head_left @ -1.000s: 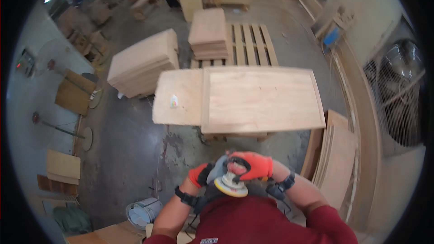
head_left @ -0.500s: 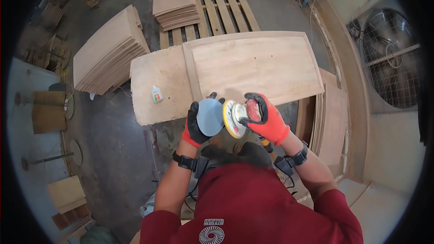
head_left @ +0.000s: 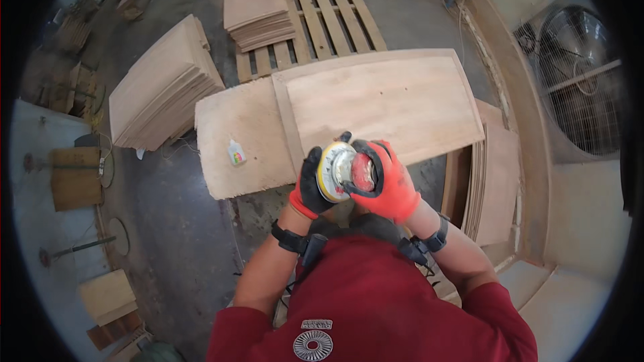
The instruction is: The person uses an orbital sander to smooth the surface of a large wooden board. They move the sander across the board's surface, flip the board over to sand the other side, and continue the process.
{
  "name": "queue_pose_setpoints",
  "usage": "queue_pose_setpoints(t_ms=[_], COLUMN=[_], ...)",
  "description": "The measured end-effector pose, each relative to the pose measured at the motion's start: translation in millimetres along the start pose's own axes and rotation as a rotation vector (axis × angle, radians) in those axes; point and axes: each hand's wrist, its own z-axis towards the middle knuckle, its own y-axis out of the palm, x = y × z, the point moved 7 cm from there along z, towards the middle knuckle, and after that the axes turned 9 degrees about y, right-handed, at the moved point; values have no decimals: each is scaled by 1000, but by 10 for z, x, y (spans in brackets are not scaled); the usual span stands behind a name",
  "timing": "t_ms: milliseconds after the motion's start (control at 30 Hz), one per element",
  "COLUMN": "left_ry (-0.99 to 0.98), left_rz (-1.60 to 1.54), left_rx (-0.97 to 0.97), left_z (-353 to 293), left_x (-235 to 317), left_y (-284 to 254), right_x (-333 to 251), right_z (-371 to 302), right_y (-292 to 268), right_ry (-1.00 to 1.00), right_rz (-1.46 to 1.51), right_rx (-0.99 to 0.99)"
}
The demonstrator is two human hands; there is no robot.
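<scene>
In front of my body, above the near edge of a large wooden panel (head_left: pixel 382 104), I hold a disc sander (head_left: pixel 340 166) with a red top and a round, yellow-rimmed pad. My right hand (head_left: pixel 394 184), in a red and black glove, wraps round the red top. Cupped against the pad from the left is my gloved left hand (head_left: pixel 309 186), its fingers curled behind the rim. The blue-grey sanding disc it held a moment ago is now hidden behind the pad. A small white bottle (head_left: pixel 236 154) with a coloured label lies on the panel's left part.
Stacks of thin wooden sheets stand at far left (head_left: pixel 161 87) and on a slatted pallet (head_left: pixel 335 13) beyond the panel. More sheets (head_left: pixel 496 181) lean by the right wall. A large caged fan (head_left: pixel 580 80) is set in that wall.
My left hand has brought the sanding disc against the sander's pad, closing the gap between them. The sander has turned a little, and both hands are closer together.
</scene>
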Motion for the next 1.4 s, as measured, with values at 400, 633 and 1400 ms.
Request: queue_pose_setpoints(t_ms=[400,633,1400], left_ry=[142,242,190], left_rz=[186,541,269], left_rx=[83,813,727], left_z=[14,-1291,-1185], left_x=[225,870,355], left_y=[-490,-1942,-2558], right_x=[591,1613,787], right_z=[212,326,227], right_y=[494,505,1959], right_ry=[-65,316,-46], right_rz=[-108,-450,-668], right_rx=[-208,-269,-593])
